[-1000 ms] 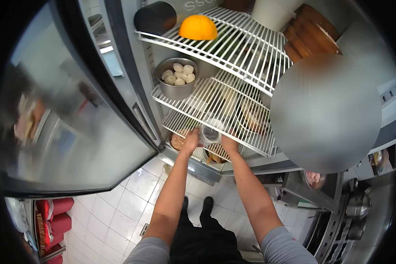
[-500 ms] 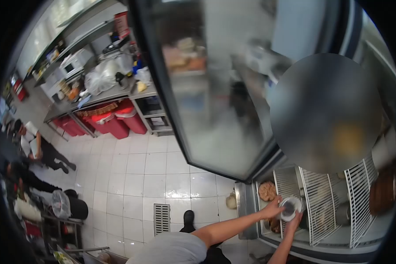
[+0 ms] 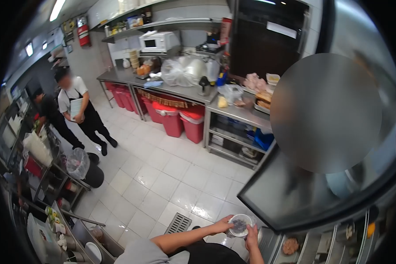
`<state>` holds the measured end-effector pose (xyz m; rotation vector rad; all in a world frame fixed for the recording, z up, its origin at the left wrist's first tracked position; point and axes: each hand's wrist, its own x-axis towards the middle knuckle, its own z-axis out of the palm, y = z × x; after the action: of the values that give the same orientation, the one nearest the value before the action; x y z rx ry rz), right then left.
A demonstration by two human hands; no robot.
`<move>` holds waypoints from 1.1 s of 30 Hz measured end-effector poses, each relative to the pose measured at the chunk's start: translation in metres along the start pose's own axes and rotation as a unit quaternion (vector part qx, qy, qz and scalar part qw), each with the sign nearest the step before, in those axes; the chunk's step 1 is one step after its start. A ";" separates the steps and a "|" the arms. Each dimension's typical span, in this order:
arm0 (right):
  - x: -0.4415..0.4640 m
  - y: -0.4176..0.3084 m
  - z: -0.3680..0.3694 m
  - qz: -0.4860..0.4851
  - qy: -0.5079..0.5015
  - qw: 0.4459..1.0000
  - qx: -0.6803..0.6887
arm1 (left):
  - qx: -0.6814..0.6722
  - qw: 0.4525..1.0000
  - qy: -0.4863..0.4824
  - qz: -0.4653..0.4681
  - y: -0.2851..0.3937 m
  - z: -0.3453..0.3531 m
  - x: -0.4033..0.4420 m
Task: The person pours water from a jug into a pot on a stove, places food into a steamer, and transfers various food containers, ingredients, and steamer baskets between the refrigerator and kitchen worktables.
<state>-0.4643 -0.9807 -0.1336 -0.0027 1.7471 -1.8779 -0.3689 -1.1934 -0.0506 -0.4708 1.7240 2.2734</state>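
A round, whitish plastic tub (image 3: 240, 225) with dark purplish contents is held between both hands, in front of my body. My left hand (image 3: 224, 225) grips its left side, and my right hand (image 3: 252, 237) has its fingers pressed around the right side. The open fridge (image 3: 272, 244) lies just to the right of the tub, with wire shelves and a round container of light brown food (image 3: 290, 246) inside. Its glass door (image 3: 268, 193) stands swung out beyond my hands. Whether the tub carries a lid, I cannot tell.
Two people (image 3: 81, 105) stand on the left, one carrying a pale stack. Steel counters (image 3: 191, 97) hold a microwave (image 3: 159, 42), bags and food trays, with red bins (image 3: 169, 119) beneath. A lined black bin (image 3: 90, 171) and a floor drain (image 3: 178, 223) are nearer. A blurred circle covers the right.
Both hands have brought the tub out from over the fridge shelves to beside the fridge. My view has swung left, showing more of the counters and the two people.
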 end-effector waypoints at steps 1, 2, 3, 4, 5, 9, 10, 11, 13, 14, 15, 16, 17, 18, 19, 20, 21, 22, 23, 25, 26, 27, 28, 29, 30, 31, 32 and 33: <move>0.021 -0.003 0.027 0.003 -0.025 1.000 0.006 | -0.018 1.000 0.023 0.004 0.005 -0.025 0.000; 0.041 -0.005 0.054 0.009 -0.049 0.999 0.012 | -0.042 0.998 0.049 -0.001 0.010 -0.051 0.000; 0.038 -0.051 0.097 0.023 -0.113 0.993 0.032 | -0.066 0.995 0.073 -0.006 0.021 -0.077 0.000; 0.055 -0.067 0.127 0.035 -0.156 0.987 0.033 | -0.090 0.991 0.096 -0.012 0.033 -0.102 -0.001; 0.069 -0.077 0.149 0.047 -0.197 0.979 0.034 | -0.148 0.985 0.093 0.007 0.043 -0.126 0.000; 0.110 -0.113 0.222 0.029 -0.210 0.977 -0.004 | -0.293 0.947 0.119 0.051 0.106 -0.211 -0.013; 0.120 -0.116 0.231 0.049 -0.207 0.977 -0.026 | -0.286 0.946 0.147 0.049 0.122 -0.232 -0.017; 0.135 -0.121 0.237 0.068 -0.205 0.975 -0.048 | -0.285 0.941 0.173 0.063 0.140 -0.254 -0.019; 0.177 -0.126 0.249 0.125 -0.182 0.972 -0.083 | -0.291 0.928 0.212 0.099 0.155 -0.306 -0.012; 0.202 -0.125 0.257 0.126 -0.171 0.972 -0.100 | -0.297 0.920 0.226 0.118 0.156 -0.337 -0.007; 0.224 -0.125 0.264 0.130 -0.159 0.972 -0.116 | -0.290 0.913 0.257 0.131 0.164 -0.364 -0.006; 0.245 -0.124 0.274 0.133 -0.148 0.971 -0.133 | -0.307 0.901 0.263 0.154 0.164 -0.396 -0.004; 0.272 -0.122 0.288 0.132 -0.140 0.975 -0.115 | -0.313 0.893 0.280 0.164 0.166 -0.426 -0.004; 0.295 -0.126 0.308 0.131 -0.151 0.972 -0.122 | -0.319 0.883 0.297 0.174 0.175 -0.451 -0.008; 0.317 -0.132 0.336 0.130 -0.165 0.969 -0.129 | -0.323 0.873 0.317 0.183 0.187 -0.472 -0.015; 0.339 -0.138 0.367 0.129 -0.181 0.966 -0.136 | -0.326 0.861 0.339 0.194 0.197 -0.491 -0.023; 0.363 -0.142 0.401 0.116 -0.228 0.956 -0.145 | -0.328 0.848 0.361 0.207 0.210 -0.512 -0.031; 0.383 -0.144 0.436 0.104 -0.274 0.943 -0.154 | -0.330 0.832 0.385 0.224 0.220 -0.533 -0.037; 0.400 -0.143 0.469 0.097 -0.317 0.929 -0.164 | -0.334 0.815 0.409 0.237 0.226 -0.552 -0.044; 0.425 -0.158 0.545 0.093 -0.390 0.891 -0.214 | -0.343 0.790 0.440 0.256 0.222 -0.591 -0.057; 0.434 -0.163 0.579 0.094 -0.417 0.877 -0.218 | -0.348 0.780 0.449 0.263 0.224 -0.608 -0.063; 0.443 -0.167 0.615 0.093 -0.443 0.864 -0.222 | -0.351 0.771 0.456 0.271 0.228 -0.627 -0.069; 0.457 -0.167 0.644 0.091 -0.468 0.850 -0.225 | -0.354 0.762 0.463 0.281 0.229 -0.647 -0.073; 0.472 -0.164 0.668 0.087 -0.474 0.845 -0.232 | -0.358 0.752 0.477 0.282 0.224 -0.672 -0.077; 0.488 -0.155 0.691 0.087 -0.480 0.840 -0.237 | -0.361 0.743 0.485 0.287 0.221 -0.701 -0.078; 0.502 -0.141 0.708 0.091 -0.483 0.837 -0.242 | -0.366 0.736 0.492 0.286 0.220 -0.729 -0.079; 0.514 -0.130 0.716 0.097 -0.471 0.833 -0.275 | -0.375 0.728 0.498 0.287 0.218 -0.755 -0.080; 0.534 -0.117 0.718 0.095 -0.459 0.828 -0.307 | -0.377 0.727 0.500 0.282 0.223 -0.781 -0.083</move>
<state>-0.6905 -1.8544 -0.1177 -0.8065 1.4497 -0.8184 -0.2977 -2.0055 -0.0140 -1.8411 1.1615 3.5415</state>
